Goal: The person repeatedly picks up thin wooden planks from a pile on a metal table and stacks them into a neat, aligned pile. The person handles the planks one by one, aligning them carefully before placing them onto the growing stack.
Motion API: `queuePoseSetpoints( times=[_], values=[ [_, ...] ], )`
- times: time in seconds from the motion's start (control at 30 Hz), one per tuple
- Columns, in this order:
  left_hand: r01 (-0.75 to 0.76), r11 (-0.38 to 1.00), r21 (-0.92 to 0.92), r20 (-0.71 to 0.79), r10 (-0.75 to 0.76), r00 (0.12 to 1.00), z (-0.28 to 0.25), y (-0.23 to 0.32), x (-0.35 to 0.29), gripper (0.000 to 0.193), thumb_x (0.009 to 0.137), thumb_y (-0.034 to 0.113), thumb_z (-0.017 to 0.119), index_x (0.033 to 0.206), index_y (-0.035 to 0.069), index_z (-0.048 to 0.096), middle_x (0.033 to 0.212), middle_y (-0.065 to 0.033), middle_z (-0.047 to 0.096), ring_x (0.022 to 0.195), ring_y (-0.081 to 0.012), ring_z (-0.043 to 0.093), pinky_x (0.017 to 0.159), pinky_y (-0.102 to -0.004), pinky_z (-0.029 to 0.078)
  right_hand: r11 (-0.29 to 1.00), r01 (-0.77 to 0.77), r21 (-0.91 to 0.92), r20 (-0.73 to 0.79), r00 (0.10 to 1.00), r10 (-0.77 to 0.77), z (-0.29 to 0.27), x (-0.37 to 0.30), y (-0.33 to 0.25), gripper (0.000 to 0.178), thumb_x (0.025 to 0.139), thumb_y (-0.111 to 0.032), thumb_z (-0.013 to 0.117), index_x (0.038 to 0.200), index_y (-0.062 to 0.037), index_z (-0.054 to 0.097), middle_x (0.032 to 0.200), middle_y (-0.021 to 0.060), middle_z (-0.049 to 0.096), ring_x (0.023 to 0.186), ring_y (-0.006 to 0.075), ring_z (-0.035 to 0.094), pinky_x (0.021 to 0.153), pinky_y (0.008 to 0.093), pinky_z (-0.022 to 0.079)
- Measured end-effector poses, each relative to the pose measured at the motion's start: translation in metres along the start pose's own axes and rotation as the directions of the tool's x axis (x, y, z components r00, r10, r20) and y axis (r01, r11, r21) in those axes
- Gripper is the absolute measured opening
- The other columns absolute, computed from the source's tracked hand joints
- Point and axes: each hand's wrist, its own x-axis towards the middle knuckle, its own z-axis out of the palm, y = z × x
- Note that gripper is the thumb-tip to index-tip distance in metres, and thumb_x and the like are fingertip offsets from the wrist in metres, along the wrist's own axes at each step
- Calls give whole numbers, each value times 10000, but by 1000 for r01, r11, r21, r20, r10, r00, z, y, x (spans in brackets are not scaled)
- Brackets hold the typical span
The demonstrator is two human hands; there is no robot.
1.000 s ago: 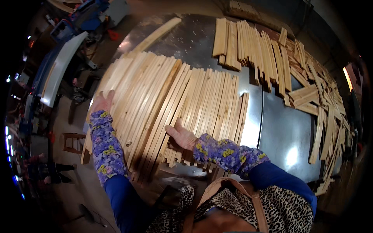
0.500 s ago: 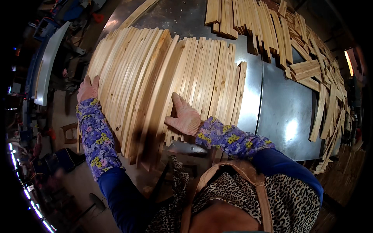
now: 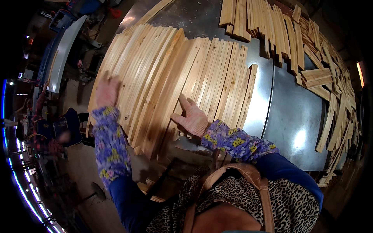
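At nine o'clock, back in the dimness, another person [image 3: 72,126] in dark clothing. At ten, a long white panel [image 3: 68,54], slanting. Between nine and ten, the left hand [image 3: 107,91], blurred, below it a floral sleeve [image 3: 112,143]: grip wide, fingers stretched toward twelve, over a block of pale wooden strips [image 3: 134,72] lined up side by side around ten to eleven; cannot tell whether pressing or just above. Between eleven and twelve, beyond that block, a long curved piece of wood [image 3: 153,11]. At the dial's centre, the right hand [image 3: 192,118]: grip wide, thumb well apart from the fingers, resting on the near end of a second set of strips [image 3: 217,81] toward one. Farther out at one, a row of slats [image 3: 254,19]. At three, the shiny metal surface [image 3: 289,112]. Between two and three, a jumbled pile of loose slats [image 3: 332,77].
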Motion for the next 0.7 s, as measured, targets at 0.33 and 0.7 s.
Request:
queuePoseSetpoints(
  times=[0.33, 0.7],
  values=[
    [-558, 502, 661, 431, 355, 830, 40, 83, -145, 738, 851, 368, 768, 1511, 105, 570, 1518, -218, 529, 1435, -426, 476, 1225, -535, 364, 996, 30, -82, 115, 993, -20, -28, 3, -23, 946, 1024, -549, 593, 1748, -115, 165, 1410, 308, 621, 1267, 447, 663, 1081, 500, 538],
    [-439, 637, 634, 268, 351, 897, 41, 44, -156, 772, 899, 262, 720, 1597, 29, 483, 1589, -332, 484, 1469, -509, 449, 1255, -572, 337, 959, 279, -42, 96, 957, -274, -7, -13, 11, 1042, 877, -583, 758, 1705, -115, 333, 1494, 266, 620, 1330, 423, 642, 1138, 482, 522]
  ],
)
